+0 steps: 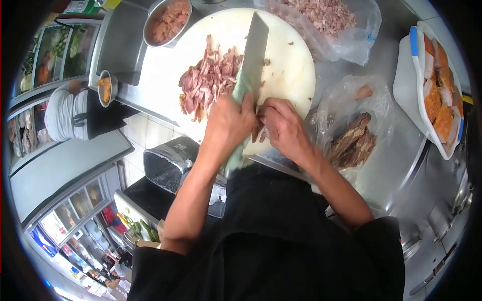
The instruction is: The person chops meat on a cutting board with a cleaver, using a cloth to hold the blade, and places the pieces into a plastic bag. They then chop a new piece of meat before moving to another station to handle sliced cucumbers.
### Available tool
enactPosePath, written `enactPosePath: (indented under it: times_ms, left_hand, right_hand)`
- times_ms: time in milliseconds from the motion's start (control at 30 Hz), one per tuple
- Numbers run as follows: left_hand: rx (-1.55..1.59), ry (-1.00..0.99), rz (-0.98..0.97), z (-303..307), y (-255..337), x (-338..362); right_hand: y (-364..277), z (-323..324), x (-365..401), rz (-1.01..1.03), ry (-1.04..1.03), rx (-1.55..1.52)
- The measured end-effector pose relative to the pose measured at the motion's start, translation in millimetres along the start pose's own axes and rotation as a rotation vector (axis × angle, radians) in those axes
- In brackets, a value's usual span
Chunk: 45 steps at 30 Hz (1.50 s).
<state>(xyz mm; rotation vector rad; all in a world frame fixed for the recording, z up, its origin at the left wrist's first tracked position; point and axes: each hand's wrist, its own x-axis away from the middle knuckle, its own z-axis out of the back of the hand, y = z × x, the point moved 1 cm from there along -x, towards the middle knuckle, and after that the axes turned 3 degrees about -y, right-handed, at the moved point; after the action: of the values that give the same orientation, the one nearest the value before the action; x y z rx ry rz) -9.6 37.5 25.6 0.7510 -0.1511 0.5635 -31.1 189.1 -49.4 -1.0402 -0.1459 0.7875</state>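
My left hand [228, 125] is closed around the pale green handle of a large cleaver [255, 47]. Its broad blade points away from me over a round white cutting board [293, 60]. Close to the blade's right side, the bent fingers of my right hand [283, 125] press on a piece of dark reddish-brown meat [259, 131], mostly hidden under them. Left of the blade lies a loose pile of sliced reddish meat [208, 80]. Small scraps of meat dot the board's right part.
A metal bowl of pink meat [169, 22] touches the board's upper left. Chopped meat [329, 15] and dark dried meat chunks [354, 140] lie in plastic bags at right. Beyond stands a tray of orange pieces [442, 110]. A lined bin [168, 163] sits below; a person [70, 115] stands left.
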Motion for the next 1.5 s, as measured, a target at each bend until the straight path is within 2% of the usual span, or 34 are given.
enactPosePath:
  times_ms: [67,133,200,233,267,333,467,500,567,600,667,733,767,833,900,967,1000,1100,1167,1233,1300,1500]
  left_hand:
    - [-0.006,-0.186,0.174,20,10,35]
    - [-0.013,-0.094,0.058,19,-5,72]
    - [-0.067,-0.199,0.201,15,-12,98]
    - [-0.093,-0.174,0.207,7,-15,103]
    - [-0.094,-0.184,0.217,-1,-16,100]
    - [-0.046,-0.034,0.094,-15,-13,80]
    - [0.024,0.068,-0.006,-22,-5,-1]
    - [0.026,0.081,-0.017,-17,-2,-6]
    - [-0.028,-0.016,0.041,-7,5,-11]
    - [-0.027,-0.010,0.031,0,6,-6]
    - [0.010,-0.146,0.146,8,1,33]
    - [0.050,-0.028,-0.029,3,-6,75]
    - [0.047,-0.042,-0.024,-2,-10,81]
    - [-0.084,-0.070,0.124,-12,-13,89]
    - [0.043,0.076,-0.015,-22,-9,61]
    - [0.011,0.019,0.063,-24,1,15]
    - [-0.009,0.147,-0.068,-22,12,0]
    - [-0.018,0.092,-0.051,-13,8,-24]
    - [0.044,-0.015,0.060,3,1,-17]
    - [0.066,-0.010,0.084,12,-2,-5]
    - [0.095,0.012,0.087,22,-1,11]
    - [0.134,-0.007,0.133,34,3,51]
  right_hand:
    - [-2,0,0,-0.002,0.019,-0.026]
    - [-2,-2,0,-0.009,0.035,-0.056]
    - [0,-3,2,0.002,0.004,-0.023]
    - [1,-3,1,-0.010,0.000,-0.026]
    - [-1,-2,0,0.000,0.002,-0.022]
    - [-2,-3,1,0.004,-0.003,-0.024]
    - [6,-1,-2,0.047,0.030,0.024]
    - [9,1,-2,0.049,-0.007,-0.005]
    - [11,7,-5,0.032,-0.058,-0.075]
    - [11,12,-7,0.038,-0.051,-0.069]
    - [10,17,-7,0.068,-0.092,-0.064]
    - [9,16,-8,0.073,-0.091,-0.084]
    - [9,15,-7,0.081,-0.088,-0.098]
    - [12,11,-6,0.083,-0.096,-0.082]
    - [10,8,-4,0.111,-0.107,-0.067]
    - [10,6,-7,0.131,-0.051,-0.017]
    - [11,7,-8,0.155,-0.046,-0.006]
    - [17,15,-8,-0.127,-0.104,-0.252]
    - [5,37,-10,-0.120,-0.129,-0.273]
    - [1,45,-4,-0.124,-0.162,-0.306]
    - [-1,47,3,0.122,-0.197,-0.091]
    - [10,26,6,0.136,-0.116,-0.077]
